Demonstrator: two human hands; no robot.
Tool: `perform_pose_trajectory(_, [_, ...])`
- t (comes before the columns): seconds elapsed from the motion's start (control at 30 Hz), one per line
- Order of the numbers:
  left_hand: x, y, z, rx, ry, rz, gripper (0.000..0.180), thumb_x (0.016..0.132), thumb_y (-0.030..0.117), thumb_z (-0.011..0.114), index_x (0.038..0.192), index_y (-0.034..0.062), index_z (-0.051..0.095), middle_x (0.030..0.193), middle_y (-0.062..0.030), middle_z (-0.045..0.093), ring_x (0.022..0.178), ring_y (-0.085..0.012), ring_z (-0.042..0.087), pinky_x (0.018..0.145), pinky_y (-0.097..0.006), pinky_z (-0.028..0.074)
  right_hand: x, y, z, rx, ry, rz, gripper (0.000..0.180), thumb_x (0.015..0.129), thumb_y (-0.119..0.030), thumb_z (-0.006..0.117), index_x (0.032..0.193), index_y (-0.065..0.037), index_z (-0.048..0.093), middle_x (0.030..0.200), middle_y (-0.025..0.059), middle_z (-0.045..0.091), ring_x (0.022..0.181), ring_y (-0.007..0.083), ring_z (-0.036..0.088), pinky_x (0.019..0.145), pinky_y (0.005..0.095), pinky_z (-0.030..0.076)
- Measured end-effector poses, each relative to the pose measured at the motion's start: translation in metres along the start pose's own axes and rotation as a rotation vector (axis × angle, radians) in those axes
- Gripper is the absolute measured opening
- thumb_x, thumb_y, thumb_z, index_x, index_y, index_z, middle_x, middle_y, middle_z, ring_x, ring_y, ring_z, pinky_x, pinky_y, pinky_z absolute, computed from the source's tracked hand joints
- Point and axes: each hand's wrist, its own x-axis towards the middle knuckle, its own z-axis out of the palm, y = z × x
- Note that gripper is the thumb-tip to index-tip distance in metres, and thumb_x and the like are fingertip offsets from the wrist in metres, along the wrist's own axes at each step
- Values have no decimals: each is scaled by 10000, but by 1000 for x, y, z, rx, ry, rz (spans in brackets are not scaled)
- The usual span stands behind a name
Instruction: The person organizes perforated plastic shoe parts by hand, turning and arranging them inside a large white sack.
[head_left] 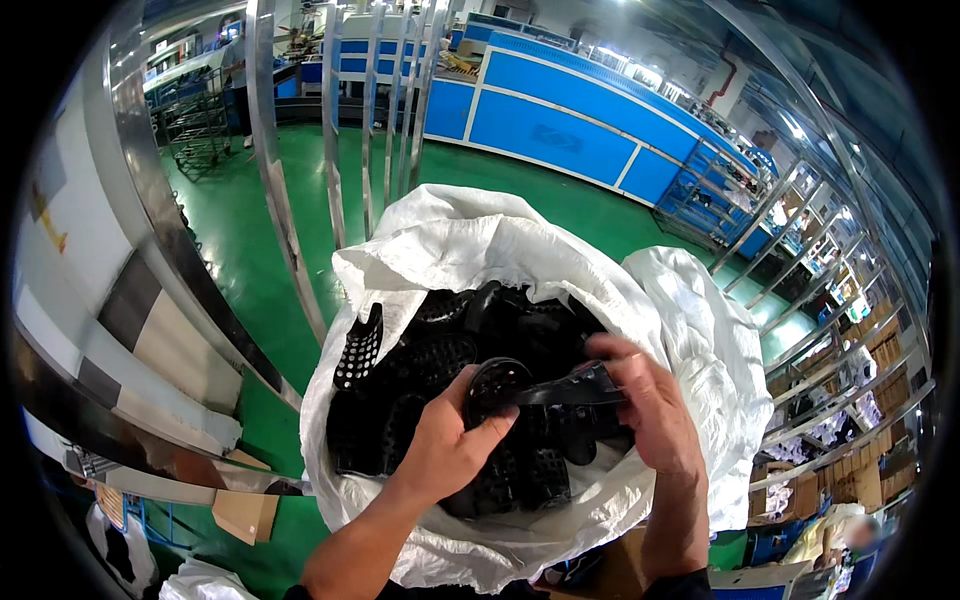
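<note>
Two hands (540,420) gripping perforated black sole (520,390)

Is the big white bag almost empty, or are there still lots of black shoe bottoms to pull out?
Still lots. The white sack is heaped with black perforated soles almost to its rolled-down rim, so little looks taken out; no finished pile is in view. In hand now: the left hand and right hand grip one black sole together above the heap. Left: the rest of the heap below.

Green floor (250,250), blue cabinets (560,115), metal racks (830,330).
</note>
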Motion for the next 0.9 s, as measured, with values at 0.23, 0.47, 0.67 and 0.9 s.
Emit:
perform_pose_trajectory(0.23, [-3, -3, -16, -168, 281, -125, 323, 973, 259, 703, 1187, 26, 640, 1034, -36, 675, 931, -99, 609, 850, -272, 506, -35, 11, -12, 7, 150, -225, 370, 955, -130, 660, 1266, 53, 578, 1080, 106, 684, 934, 141, 650, 836, 268, 525])
perform_pose_trajectory(0.47, [-13, -8, -38, -584, 307, -230, 465, 1037, 440, 562, 1265, 42, 636, 1153, -92, 718, 1000, -204, 713, 883, -358, 590, -97, 82, 18, -879, 199, -427, 481, 731, -53, 842, 1129, 11, 579, 1183, 211, 670, 999, 386, 679, 855, 427, 563])
perform_pose_trajectory(0.67, [-19, -11, -25, -684, 179, -301, 617, 1051, 569, 451, 1271, 16, 612, 1139, -98, 708, 1006, -195, 703, 905, -347, 580, -100, 117, 39, -1062, 110, -296, 504, 753, -185, 849, 1155, -7, 603, 1266, 174, 627, 1143, 358, 598, 966, 458, 483])
perform_pose_trajectory(0.9, [-34, -18, -4, -651, 95, -307, 694, 1030, 646, 404, 1375, 61, 546, 1222, -106, 681, 1087, -230, 675, 962, -401, 558, -107, 66, 39, -676, 70, -581, 642, 712, -142, 910, 1247, 16, 593, 1213, 212, 646, 1060, 350, 661, 856, 438, 555])
